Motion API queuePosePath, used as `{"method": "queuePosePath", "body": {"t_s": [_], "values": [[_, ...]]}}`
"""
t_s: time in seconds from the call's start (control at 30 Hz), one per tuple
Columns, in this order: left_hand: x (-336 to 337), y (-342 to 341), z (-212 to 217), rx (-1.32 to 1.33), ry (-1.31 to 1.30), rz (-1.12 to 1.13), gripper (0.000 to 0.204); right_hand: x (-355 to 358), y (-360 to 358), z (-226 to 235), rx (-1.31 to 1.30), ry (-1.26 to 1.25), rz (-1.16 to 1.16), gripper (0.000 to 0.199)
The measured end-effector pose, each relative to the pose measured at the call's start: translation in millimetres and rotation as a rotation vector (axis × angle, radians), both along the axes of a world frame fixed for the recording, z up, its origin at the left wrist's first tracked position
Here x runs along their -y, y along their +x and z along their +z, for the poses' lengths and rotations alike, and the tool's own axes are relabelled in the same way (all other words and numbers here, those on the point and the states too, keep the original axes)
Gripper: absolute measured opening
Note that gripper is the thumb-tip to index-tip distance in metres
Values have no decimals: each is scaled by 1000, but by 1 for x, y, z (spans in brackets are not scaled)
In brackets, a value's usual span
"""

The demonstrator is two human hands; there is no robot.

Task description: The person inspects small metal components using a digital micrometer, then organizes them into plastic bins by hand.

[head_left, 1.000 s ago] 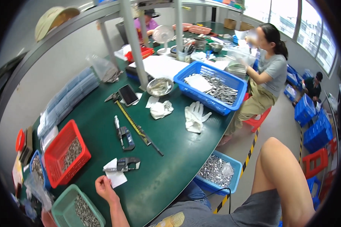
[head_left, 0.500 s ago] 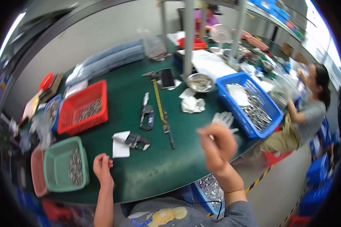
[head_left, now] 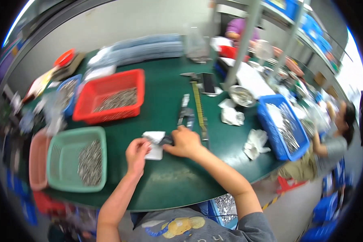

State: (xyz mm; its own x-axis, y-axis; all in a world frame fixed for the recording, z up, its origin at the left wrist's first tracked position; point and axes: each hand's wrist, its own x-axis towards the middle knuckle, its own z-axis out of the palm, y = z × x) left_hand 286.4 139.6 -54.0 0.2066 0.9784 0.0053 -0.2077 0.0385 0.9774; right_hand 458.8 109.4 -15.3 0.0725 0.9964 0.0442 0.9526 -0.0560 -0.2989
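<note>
My right hand [head_left: 184, 143] is closed round a dark micrometer [head_left: 166, 140], most of it hidden under the fingers. The micrometer lies over a white sheet of paper [head_left: 154, 152] on the green table. Just left of it, my left hand [head_left: 137, 155] has its fingers pinched together close to the paper's edge; anything between them is too small to make out. Beyond my right hand lies a second dark measuring tool [head_left: 186, 115], with a long yellow-and-black caliper [head_left: 198, 105] to its right.
To the left stand a green basket [head_left: 54, 179] and a red basket [head_left: 138, 94], both with small metal pins. A blue basket [head_left: 266, 121] of metal parts sits at right, near a white glove [head_left: 255, 145] and a metal bowl [head_left: 242, 96]. A co-worker [head_left: 336, 141] sits at the right.
My right hand has come down and left onto the micrometer. My left hand has moved right and forward to the paper. The view has turned left, shifting the table rightward.
</note>
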Motion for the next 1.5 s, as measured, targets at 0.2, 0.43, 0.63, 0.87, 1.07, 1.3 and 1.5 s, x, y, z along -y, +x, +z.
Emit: {"method": "queuePosePath", "body": {"t_s": [0.2, 0.43, 0.63, 0.87, 1.07, 1.3, 1.5], "values": [[-11, -17, -38, -177, 65, 6, 7, -21, -15, -22, -193, -35, 17, 47], [-15, -12, -48, -164, 190, -117, 8, -9, -29, -15, -489, -128, -84, 50], [3, -13, -16, -488, 280, 54, 23, -8, -2, -23, -1017, 24, -144, 44], [13, 56, 30, -507, 331, -43, 22, 12, 82, 10, -2142, 171, -238, 31], [6, 145, 24, -226, 222, -197, 17, 30, 148, -12, -2360, 185, -62, 38], [3, 216, 6, 134, -20, -354, 18, 46, 154, -15, -2394, 242, -52, 32], [22, 230, 31, -185, 28, -326, 25, 40, 155, -21, -2400, 469, -117, 34]]}}
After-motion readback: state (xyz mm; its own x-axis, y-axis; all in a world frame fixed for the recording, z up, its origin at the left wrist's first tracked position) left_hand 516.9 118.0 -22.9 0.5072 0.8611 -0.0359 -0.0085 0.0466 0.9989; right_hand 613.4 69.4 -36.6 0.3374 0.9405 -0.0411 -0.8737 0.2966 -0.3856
